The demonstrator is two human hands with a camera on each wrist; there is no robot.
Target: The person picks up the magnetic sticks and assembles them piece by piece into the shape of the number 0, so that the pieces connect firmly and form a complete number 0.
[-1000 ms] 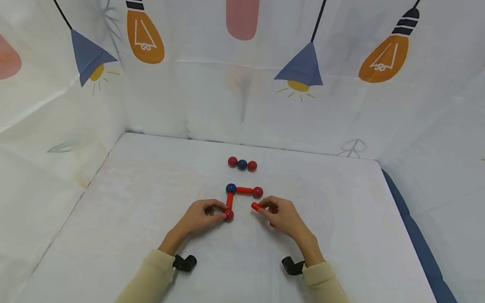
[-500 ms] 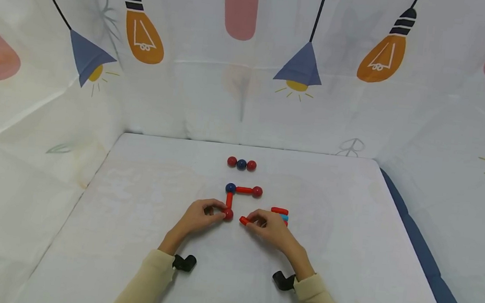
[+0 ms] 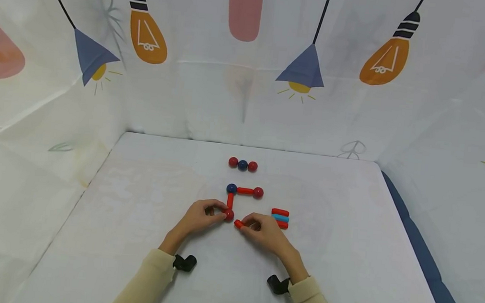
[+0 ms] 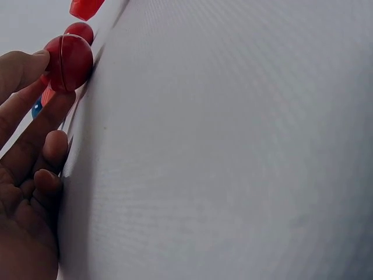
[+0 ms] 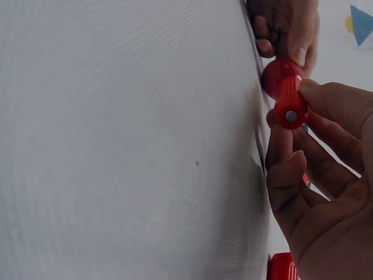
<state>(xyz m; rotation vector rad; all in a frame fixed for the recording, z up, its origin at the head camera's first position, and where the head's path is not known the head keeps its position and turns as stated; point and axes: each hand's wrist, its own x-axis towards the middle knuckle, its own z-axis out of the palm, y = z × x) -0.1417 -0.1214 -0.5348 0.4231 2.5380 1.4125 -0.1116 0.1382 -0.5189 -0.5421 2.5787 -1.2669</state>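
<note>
My left hand [image 3: 202,216] pinches a red ball [image 3: 229,215] between thumb and fingers; a seam runs around the ball [image 4: 71,61] in the left wrist view. That ball ends an upright red rod [image 3: 230,200], which joins a blue ball [image 3: 231,188]. From the blue ball another red rod [image 3: 246,191] leads right to a second red ball [image 3: 258,192], making an L-shaped corner. My right hand [image 3: 266,231] pinches a loose red magnetic rod [image 3: 238,224], tilted, close to the right of the gripped ball. A silvery tip shows on the rod [image 5: 290,105] in the right wrist view.
Beside my right hand lie a red rod [image 3: 280,212], a light-blue rod [image 3: 280,218] and another red rod [image 3: 282,225], partly hidden. Farther back, two red balls flank a blue ball [image 3: 242,165] in a row. A printed cloth [image 3: 247,99] hangs behind the white table [image 3: 145,172].
My right hand has moved left and nearer to me with the red rod, toward the gripped ball, uncovering the rods beside it. The left hand stays in place.
</note>
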